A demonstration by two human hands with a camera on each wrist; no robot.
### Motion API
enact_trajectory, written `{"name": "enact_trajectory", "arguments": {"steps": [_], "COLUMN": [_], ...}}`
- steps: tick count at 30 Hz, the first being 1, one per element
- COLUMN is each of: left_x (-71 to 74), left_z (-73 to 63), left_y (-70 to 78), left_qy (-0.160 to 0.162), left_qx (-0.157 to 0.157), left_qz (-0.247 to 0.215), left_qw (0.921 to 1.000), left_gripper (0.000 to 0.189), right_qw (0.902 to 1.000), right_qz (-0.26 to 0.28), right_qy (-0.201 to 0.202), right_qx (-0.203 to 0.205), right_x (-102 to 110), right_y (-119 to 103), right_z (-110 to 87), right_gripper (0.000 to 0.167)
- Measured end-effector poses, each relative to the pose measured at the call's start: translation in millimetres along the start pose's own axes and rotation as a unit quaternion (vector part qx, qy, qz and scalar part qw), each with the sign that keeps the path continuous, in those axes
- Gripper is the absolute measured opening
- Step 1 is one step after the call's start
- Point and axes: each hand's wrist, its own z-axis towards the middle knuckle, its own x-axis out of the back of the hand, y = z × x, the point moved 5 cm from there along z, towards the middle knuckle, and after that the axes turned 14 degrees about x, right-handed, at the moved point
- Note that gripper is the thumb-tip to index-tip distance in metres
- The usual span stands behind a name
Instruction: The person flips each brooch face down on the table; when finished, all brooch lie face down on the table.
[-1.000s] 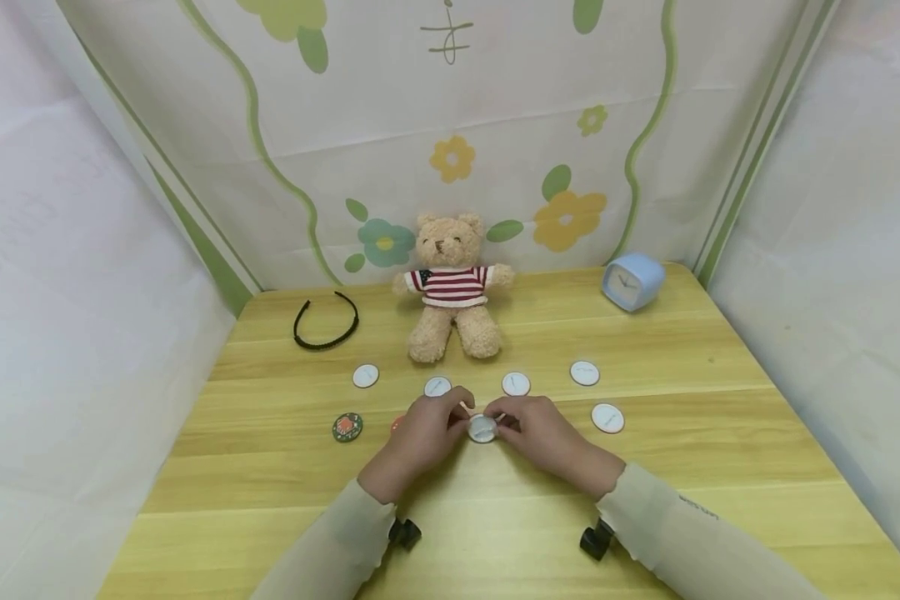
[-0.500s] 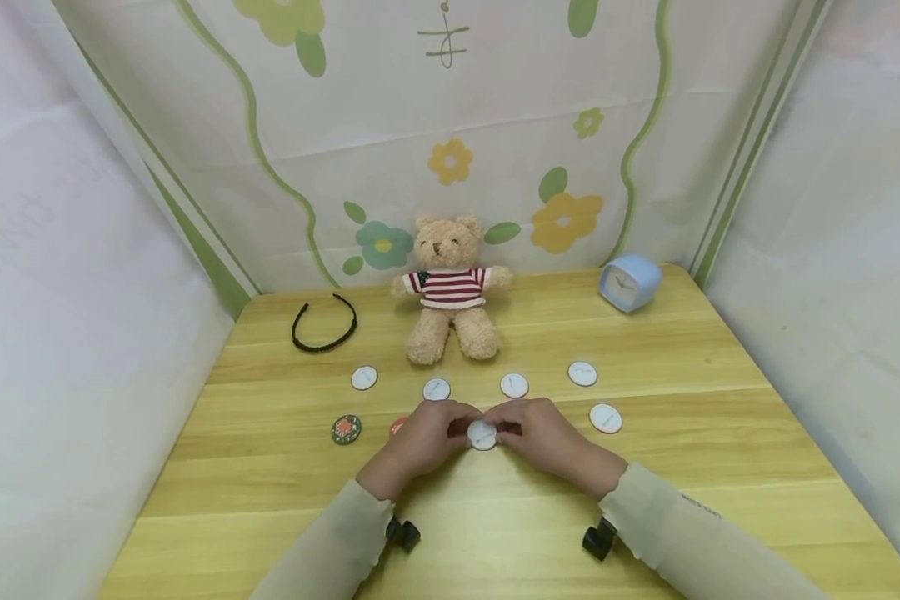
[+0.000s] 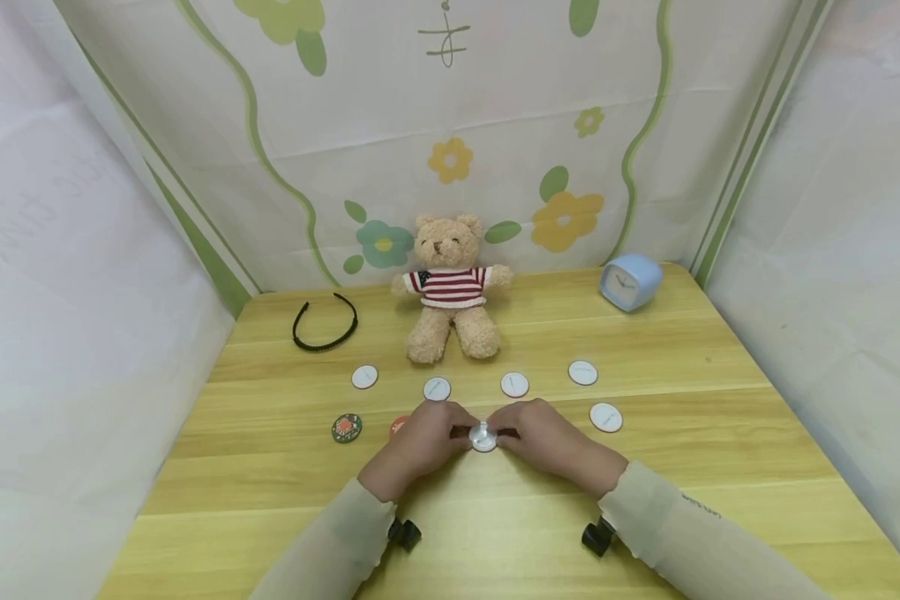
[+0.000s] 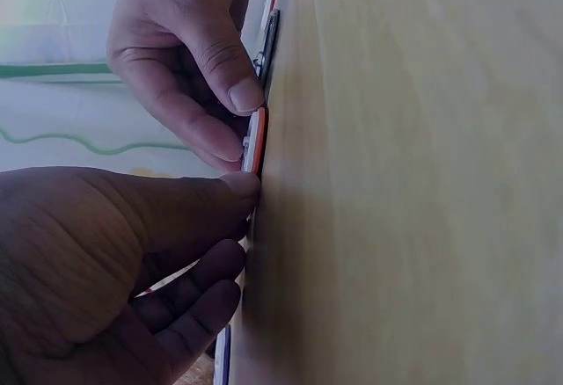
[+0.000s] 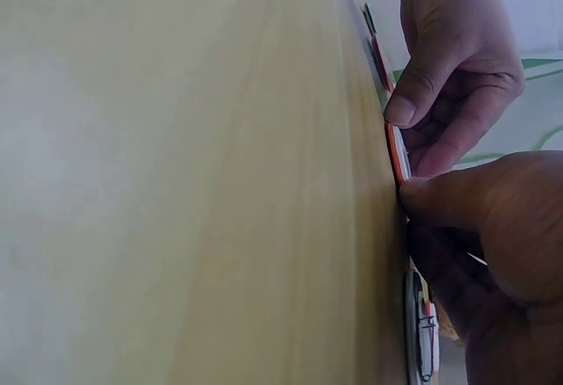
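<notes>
Between my two hands, a round badge (image 3: 483, 438) lies white back up on the table. Its edge shows orange-red in the left wrist view, with the badge (image 4: 255, 141) right at the wood. My left hand (image 3: 429, 440) pinches its left edge, and my right hand (image 3: 546, 440) pinches the right edge. In the right wrist view both thumbs sit at the rim of the badge (image 5: 398, 150). A red badge (image 3: 397, 425) is partly hidden behind my left hand. Beyond the hands lie two white-backed badges, one left (image 3: 437, 388) and one right (image 3: 514, 384).
A green patterned badge (image 3: 347, 427) lies at left, with a white one (image 3: 364, 377) behind it. Two more white badges, one far (image 3: 582, 372) and one nearer (image 3: 606, 417), lie at right. Farther back are a black headband (image 3: 326, 325), teddy bear (image 3: 452, 287) and blue clock (image 3: 632, 282).
Both hands and the badge have come slightly nearer the body. The index fingers, raised a little apart a second ago, have come down closer to the badge. The other badges stay put.
</notes>
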Motion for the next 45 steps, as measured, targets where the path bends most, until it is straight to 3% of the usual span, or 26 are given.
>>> {"name": "enact_trajectory", "arguments": {"steps": [9, 14, 18, 22, 26, 30, 37, 45], "left_x": [5.3, 29.8, 55.3, 67.8, 67.1, 62.7, 53.6, 49.6], "left_z": [-8.5, -23.3, -35.2, -44.6, -48.4, -48.0, -46.5, -47.6], "left_y": [-9.2, -29.7, -52.3, -73.5, -84.6, -86.9, -88.7, -86.8], "left_qy": [-0.002, 0.02, 0.046, 0.03, 0.004, -0.007, -0.005, -0.001], "left_qx": [0.03, 0.072, 0.115, 0.149, 0.159, 0.151, 0.139, 0.153], "left_qz": [-0.013, -0.053, -0.046, -0.037, -0.038, -0.043, -0.057, -0.059], "left_qw": [0.9995, 0.9958, 0.9912, 0.9877, 0.9865, 0.9876, 0.9886, 0.9865], "left_gripper": [0.027, 0.038, 0.041, 0.041, 0.038, 0.032, 0.03, 0.032], "right_qw": [0.9998, 0.9997, 0.9995, 0.9995, 0.9996, 0.9996, 0.9987, 0.9961], "right_qz": [-0.001, -0.004, 0.003, 0.002, 0.001, 0.009, 0.038, 0.08], "right_qy": [-0.013, -0.018, -0.02, -0.019, -0.017, -0.015, 0.01, 0.026], "right_qx": [-0.013, -0.015, -0.023, -0.023, -0.022, -0.022, -0.032, -0.027], "right_x": [1, 2, 1, -1, -1, -1, 0, -9], "right_y": [-1, 0, 2, 3, 4, 5, 4, -15], "right_z": [0.0, 1.2, 1.3, 0.3, 0.0, -0.3, 2.5, 26.3], "right_gripper": [0.021, 0.02, 0.02, 0.019, 0.019, 0.019, 0.02, 0.025]}}
